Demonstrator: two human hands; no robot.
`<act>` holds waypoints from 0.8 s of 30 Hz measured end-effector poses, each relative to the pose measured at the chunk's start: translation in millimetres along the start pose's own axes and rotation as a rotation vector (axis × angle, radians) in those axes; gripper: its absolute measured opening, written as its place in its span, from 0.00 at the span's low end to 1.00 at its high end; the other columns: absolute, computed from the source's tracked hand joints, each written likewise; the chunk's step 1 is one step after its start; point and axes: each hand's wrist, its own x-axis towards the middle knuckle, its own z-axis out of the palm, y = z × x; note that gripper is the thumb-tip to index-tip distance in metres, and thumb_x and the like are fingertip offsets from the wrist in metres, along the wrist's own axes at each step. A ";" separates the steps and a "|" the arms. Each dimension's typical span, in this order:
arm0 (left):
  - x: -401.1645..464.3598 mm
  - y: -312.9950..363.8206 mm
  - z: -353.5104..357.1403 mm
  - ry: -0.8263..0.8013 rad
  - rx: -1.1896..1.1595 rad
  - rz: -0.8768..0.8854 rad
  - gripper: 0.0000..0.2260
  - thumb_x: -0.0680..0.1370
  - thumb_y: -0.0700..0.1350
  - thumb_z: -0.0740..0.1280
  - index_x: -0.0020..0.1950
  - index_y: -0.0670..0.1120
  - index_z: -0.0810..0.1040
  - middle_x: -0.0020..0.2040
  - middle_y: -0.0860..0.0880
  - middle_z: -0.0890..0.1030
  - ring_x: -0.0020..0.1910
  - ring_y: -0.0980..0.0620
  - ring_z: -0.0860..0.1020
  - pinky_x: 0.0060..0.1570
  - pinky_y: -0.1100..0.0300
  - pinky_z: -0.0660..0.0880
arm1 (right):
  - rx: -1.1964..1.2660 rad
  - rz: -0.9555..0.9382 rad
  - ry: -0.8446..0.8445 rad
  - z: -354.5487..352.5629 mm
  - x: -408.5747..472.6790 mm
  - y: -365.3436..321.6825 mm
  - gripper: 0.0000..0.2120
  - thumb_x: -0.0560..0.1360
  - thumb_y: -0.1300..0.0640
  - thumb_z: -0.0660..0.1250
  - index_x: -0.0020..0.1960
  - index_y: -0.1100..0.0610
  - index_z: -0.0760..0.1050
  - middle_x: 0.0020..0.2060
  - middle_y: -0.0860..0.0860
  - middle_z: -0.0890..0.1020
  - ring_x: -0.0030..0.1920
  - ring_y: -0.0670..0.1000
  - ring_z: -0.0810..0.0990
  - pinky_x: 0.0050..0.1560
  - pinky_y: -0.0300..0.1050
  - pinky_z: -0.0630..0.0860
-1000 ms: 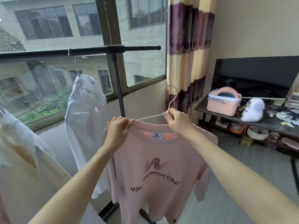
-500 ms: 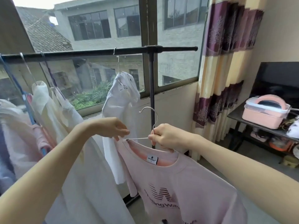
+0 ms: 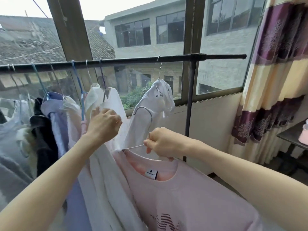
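Observation:
A pink printed T-shirt (image 3: pixel 191 197) hangs on a thin metal hanger (image 3: pixel 146 112), held below the black clothes rail (image 3: pixel 133 60). My right hand (image 3: pixel 162 142) grips the hanger at the base of its hook, and the hook is free of the rail. My left hand (image 3: pixel 104 125) reaches further left, fingers curled against the cream-white garment (image 3: pixel 108 100) that hangs on the rail; whether it grasps the cloth I cannot tell. A white shirt (image 3: pixel 150 110) hangs on the rail just behind the held hanger.
Several garments crowd the rail's left half, among them a lilac shirt (image 3: pixel 56 117) and a dark one (image 3: pixel 41 135). The rail's upright post (image 3: pixel 190 104) stands right of my hands. A striped curtain (image 3: pixel 275 80) and a dark table edge (image 3: pixel 291 139) are at the right.
My view has swung left and up along the rail. My left hand let go of the pink shirt's hanger and moved left to the hung garments. My right hand still holds the hanger.

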 end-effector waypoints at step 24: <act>7.8 -46.5 -38.6 -0.106 0.026 -0.038 0.14 0.79 0.50 0.56 0.63 0.56 0.74 0.71 0.55 0.67 0.73 0.54 0.57 0.69 0.46 0.45 | 0.035 0.166 0.382 -44.3 91.9 -62.9 0.13 0.73 0.62 0.59 0.31 0.59 0.66 0.32 0.55 0.77 0.40 0.56 0.77 0.37 0.41 0.71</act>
